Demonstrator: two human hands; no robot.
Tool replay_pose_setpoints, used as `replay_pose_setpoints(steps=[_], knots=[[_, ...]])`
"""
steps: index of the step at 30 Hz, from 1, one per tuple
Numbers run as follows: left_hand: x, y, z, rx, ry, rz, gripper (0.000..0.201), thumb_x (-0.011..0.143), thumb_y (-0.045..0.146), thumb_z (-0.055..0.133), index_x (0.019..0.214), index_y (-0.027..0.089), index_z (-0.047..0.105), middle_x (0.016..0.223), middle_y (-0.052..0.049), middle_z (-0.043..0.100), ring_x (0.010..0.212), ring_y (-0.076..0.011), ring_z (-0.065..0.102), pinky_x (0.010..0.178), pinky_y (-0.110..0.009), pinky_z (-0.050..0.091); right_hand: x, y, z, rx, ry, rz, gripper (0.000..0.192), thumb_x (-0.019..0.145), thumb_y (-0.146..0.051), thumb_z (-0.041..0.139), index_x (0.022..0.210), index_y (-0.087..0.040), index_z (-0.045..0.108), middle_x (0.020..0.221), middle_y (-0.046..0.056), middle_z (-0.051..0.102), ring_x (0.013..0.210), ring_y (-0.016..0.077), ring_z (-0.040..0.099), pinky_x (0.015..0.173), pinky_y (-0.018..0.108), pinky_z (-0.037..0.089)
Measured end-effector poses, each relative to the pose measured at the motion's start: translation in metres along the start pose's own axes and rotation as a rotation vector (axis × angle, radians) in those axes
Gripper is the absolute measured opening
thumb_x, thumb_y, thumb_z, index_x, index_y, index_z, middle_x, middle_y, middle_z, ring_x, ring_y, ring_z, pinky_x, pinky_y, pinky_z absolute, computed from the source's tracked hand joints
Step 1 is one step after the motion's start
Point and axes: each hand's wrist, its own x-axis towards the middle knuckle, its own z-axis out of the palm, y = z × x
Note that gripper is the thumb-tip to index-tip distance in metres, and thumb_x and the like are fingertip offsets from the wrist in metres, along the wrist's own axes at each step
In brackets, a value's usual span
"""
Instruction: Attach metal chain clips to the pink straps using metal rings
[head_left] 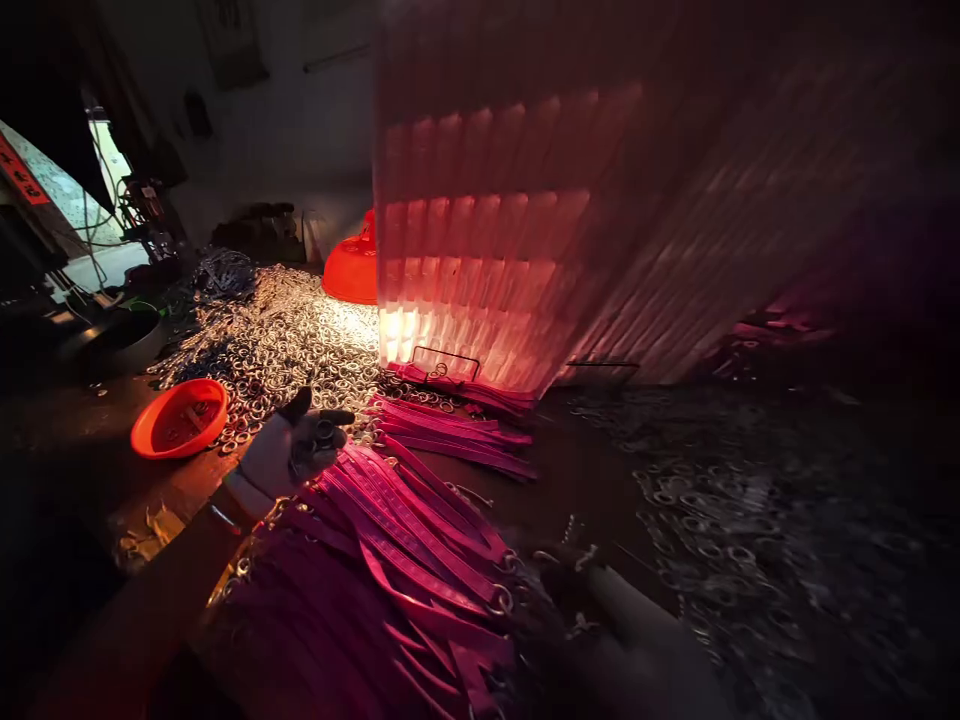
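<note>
Pink straps [420, 540] fan across the bench [585, 470], long axes running toward the orange bowl [180, 418]. I see my left hand [289, 450] pinching metal rings [324, 432] above them; my right hand's [600, 590] grip I cannot tell.

The straps [420, 540] look like woven magenta cloth with a faint sheen, their ends fitted with small bright metal rings [501, 600]. The heap of loose rings [285, 340] is shiny silver metal, glinting where light falls; the two orange bowls [180, 418] look like smooth, glossy plastic. The left hand [289, 450] wears a pale matt cloth glove with dark fingertips, and the worktop [90, 430] looks dull, rough and dark.
</note>
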Motion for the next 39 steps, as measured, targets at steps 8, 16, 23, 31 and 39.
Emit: replay_pose_setpoints(steps=[8, 16, 23, 31, 39], knots=[[0.016, -0.064, 0.095, 0.244, -0.305, -0.143, 0.034, 0.08, 0.027, 0.067, 0.108, 0.01, 0.065, 0.071, -0.003, 0.059, 0.044, -0.005, 0.047, 0.037, -0.015, 0.029, -0.001, -0.027, -0.002, 0.026, 0.013, 0.055, 0.04, 0.082, -0.011, 0.047, 0.113, -0.025, 0.068, 0.105, 0.005, 0.071, 0.094, 0.0224, 0.065, 0.084, 0.035, 0.051], [0.019, -0.099, 0.144, 0.464, -0.369, -0.228, 0.018, 0.078, 0.031, 0.067, 0.082, 0.015, 0.06, 0.059, 0.002, 0.058, 0.037, -0.0025, 0.04, 0.035, -0.014, 0.028, 0.014, -0.033, -0.009, -0.231, -0.008, -0.127, 0.037, 0.077, -0.01, 0.06, 0.112, -0.02, 0.065, 0.108, 0.009, 0.066, 0.095, 0.0238, 0.06, 0.082, 0.035, 0.05], [0.029, -0.118, 0.152, 0.464, -0.315, -0.311, 0.02, 0.07, 0.031, 0.067, 0.072, 0.015, 0.057, 0.053, 0.002, 0.054, 0.04, -0.0063, 0.044, 0.037, -0.017, 0.031, 0.023, -0.014, -0.014, -0.649, -0.094, -0.322, 0.019, 0.073, -0.023, 0.07, 0.089, -0.014, 0.068, 0.099, 0.015, 0.064, 0.087, 0.0266, 0.057, 0.077, 0.038, 0.044], [0.013, -0.112, 0.154, 0.729, -0.421, -0.154, 0.015, 0.079, 0.031, 0.062, 0.079, 0.016, 0.056, 0.054, 0.003, 0.052, 0.04, -0.0061, 0.042, 0.038, -0.016, 0.027, 0.009, -0.016, -0.017, -0.568, -0.095, -0.22, 0.006, 0.069, -0.014, 0.055, 0.065, -0.02, 0.055, 0.068, 0.005, 0.062, 0.061, 0.0161, 0.051, 0.056, 0.03, 0.025], [0.056, -0.124, 0.164, 0.771, -0.379, -0.167, 0.017, 0.081, 0.032, 0.049, 0.07, 0.019, 0.046, 0.054, 0.007, 0.037, 0.038, -0.0044, 0.028, 0.039, -0.018, 0.028, 0.007, 0.013, 0.007, -0.389, 0.067, -0.029, 0.016, 0.077, -0.011, 0.048, 0.076, -0.021, 0.06, 0.071, 0.005, 0.064, 0.066, 0.0187, 0.055, 0.059, 0.027, 0.034]])
